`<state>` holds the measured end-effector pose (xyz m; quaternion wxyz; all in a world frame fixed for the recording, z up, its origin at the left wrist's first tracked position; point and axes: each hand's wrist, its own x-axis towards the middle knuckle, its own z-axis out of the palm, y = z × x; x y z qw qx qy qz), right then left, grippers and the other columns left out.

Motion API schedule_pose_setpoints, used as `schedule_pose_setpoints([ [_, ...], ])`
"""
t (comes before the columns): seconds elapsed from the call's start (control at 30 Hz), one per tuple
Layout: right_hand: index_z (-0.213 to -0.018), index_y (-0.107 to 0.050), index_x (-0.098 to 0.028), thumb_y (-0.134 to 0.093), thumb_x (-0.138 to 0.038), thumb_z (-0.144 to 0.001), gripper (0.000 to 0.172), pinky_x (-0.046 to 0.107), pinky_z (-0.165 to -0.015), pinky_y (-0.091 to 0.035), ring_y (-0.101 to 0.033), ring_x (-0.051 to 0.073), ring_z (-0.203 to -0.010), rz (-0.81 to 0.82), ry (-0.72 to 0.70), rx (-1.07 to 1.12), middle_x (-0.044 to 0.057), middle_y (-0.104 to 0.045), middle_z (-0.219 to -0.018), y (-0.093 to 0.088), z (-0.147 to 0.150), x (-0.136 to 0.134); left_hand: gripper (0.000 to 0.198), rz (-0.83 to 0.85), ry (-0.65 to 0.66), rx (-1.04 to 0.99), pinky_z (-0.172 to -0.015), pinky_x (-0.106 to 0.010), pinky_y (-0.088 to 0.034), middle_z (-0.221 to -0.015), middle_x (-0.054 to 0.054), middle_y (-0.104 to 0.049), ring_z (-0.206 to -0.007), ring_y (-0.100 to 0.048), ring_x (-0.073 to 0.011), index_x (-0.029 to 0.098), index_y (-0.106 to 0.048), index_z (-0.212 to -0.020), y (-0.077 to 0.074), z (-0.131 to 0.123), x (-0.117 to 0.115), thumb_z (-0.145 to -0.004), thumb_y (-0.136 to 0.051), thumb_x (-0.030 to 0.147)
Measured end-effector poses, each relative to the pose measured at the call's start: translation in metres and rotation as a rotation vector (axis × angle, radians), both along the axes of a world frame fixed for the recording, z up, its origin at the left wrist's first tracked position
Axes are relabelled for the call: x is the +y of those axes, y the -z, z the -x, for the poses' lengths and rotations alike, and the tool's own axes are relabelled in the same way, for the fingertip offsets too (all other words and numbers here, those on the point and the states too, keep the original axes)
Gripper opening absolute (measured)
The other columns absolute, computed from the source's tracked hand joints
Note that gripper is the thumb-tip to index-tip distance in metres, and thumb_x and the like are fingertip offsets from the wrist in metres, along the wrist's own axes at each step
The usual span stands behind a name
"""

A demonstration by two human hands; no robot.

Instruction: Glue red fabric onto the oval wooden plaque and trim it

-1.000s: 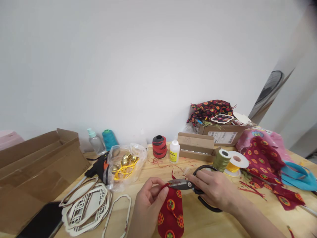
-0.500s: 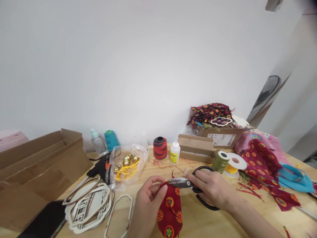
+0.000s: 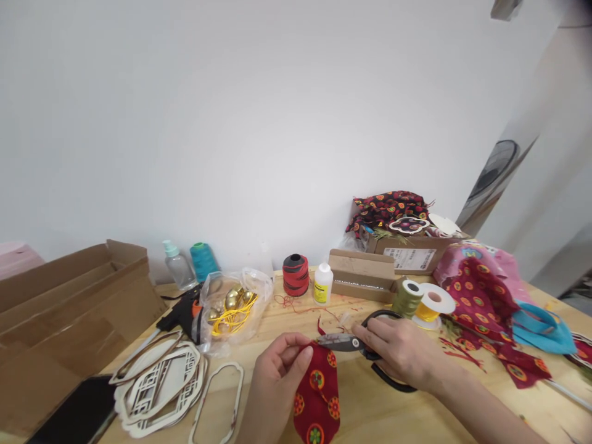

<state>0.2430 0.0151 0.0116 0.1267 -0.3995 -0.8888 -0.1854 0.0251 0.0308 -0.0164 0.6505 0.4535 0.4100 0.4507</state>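
My left hand pinches the upper left edge of a long dark red fabric piece printed with orange and green flowers. The piece hangs down over the table, its lower end cut off by the frame. Gripped in my right hand is a pair of black-handled scissors, its blades pointing left along the fabric's top edge, close to my left fingertips. A thin red scrap stands up just behind the blades. Whether the blades are fully closed is hard to make out.
Behind my hands stand a red thread spool, a glue bottle and a small cardboard box. White cut-out frames and a bag of golden bells lie left. A green spool and red cloth are right.
The scissors' handles have spread a little, the lower loop moving down and right. The red scrap at the fabric's top edge leans further left. The whole view has shifted slightly.
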Motion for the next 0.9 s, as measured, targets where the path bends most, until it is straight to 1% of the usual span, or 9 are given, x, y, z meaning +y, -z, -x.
schedule_pose_setpoints([
  [0.1,-0.095,-0.057,-0.012,-0.043,-0.009,-0.073,0.026,0.028,-0.045,-0.036,-0.051,0.018,-0.053,-0.028,-0.001,-0.001,0.004,-0.057,-0.064,0.0015,0.0000,-0.0003,0.017,0.007,-0.015,-0.014,-0.059,-0.020,-0.047,-0.069,0.000,-0.070,-0.063,-0.063,-0.0128,0.018,-0.059,-0.074,-0.0008,-0.0006,-0.0006,-0.067,-0.068,0.030],
  [0.2,-0.093,-0.056,-0.013,-0.041,-0.010,-0.077,0.022,0.028,-0.046,-0.035,-0.050,0.017,-0.053,-0.039,-0.010,0.004,0.003,-0.056,-0.063,0.0031,0.0005,-0.0003,0.018,0.022,-0.024,-0.021,-0.056,-0.019,-0.046,-0.065,0.000,-0.069,-0.060,-0.061,-0.0120,0.018,-0.059,-0.072,-0.0024,-0.0009,-0.0008,-0.065,-0.070,0.030],
  [0.3,-0.092,-0.056,-0.014,-0.040,-0.010,-0.077,0.022,0.028,-0.045,-0.034,-0.050,0.017,-0.053,-0.038,-0.018,0.013,0.003,-0.055,-0.063,0.0035,0.0011,-0.0006,0.019,0.013,-0.033,0.000,-0.052,-0.017,-0.044,-0.061,0.001,-0.067,-0.056,-0.059,-0.0110,0.018,-0.059,-0.069,-0.0016,-0.0004,-0.0001,-0.063,-0.071,0.031],
  [0.4,-0.092,-0.056,-0.014,-0.038,-0.009,-0.076,0.025,0.029,-0.045,-0.035,-0.049,0.018,-0.053,-0.046,-0.021,0.021,0.004,-0.055,-0.062,0.0036,0.0016,-0.0009,0.019,0.002,-0.016,0.017,-0.050,-0.017,-0.042,-0.060,0.000,-0.067,-0.054,-0.057,-0.0104,0.018,-0.058,-0.069,0.0001,0.0003,0.0005,-0.065,-0.069,0.032],
  [0.5,-0.095,-0.056,-0.012,-0.036,-0.008,-0.075,0.028,0.029,-0.045,-0.036,-0.049,0.018,-0.053,-0.059,-0.025,0.029,0.004,-0.055,-0.062,0.0042,0.0021,-0.0007,0.018,-0.017,-0.013,0.018,-0.051,-0.018,-0.042,-0.061,0.000,-0.066,-0.055,-0.057,-0.0107,0.018,-0.058,-0.070,0.0001,0.0007,-0.0001,-0.067,-0.068,0.032],
  [0.7,-0.098,-0.055,-0.010,-0.039,-0.011,-0.078,0.026,0.029,-0.046,-0.037,-0.050,0.018,-0.055,-0.103,-0.020,0.026,0.005,-0.056,-0.063,0.0061,0.0032,-0.0007,0.016,-0.035,-0.011,0.012,-0.053,-0.017,-0.041,-0.061,0.002,-0.066,-0.056,-0.056,-0.0099,0.018,-0.058,-0.070,-0.0025,0.0003,-0.0009,-0.068,-0.067,0.030],
  [0.9,-0.093,-0.056,-0.012,-0.033,-0.009,-0.081,0.026,0.029,-0.045,-0.035,-0.049,0.018,-0.053,-0.087,-0.025,0.010,0.004,-0.055,-0.062,0.0049,0.0031,-0.0007,0.016,-0.016,-0.002,0.015,-0.054,-0.017,-0.042,-0.063,0.001,-0.067,-0.058,-0.058,-0.0101,0.018,-0.057,-0.071,-0.0020,0.0001,-0.0004,-0.069,-0.066,0.030],
])
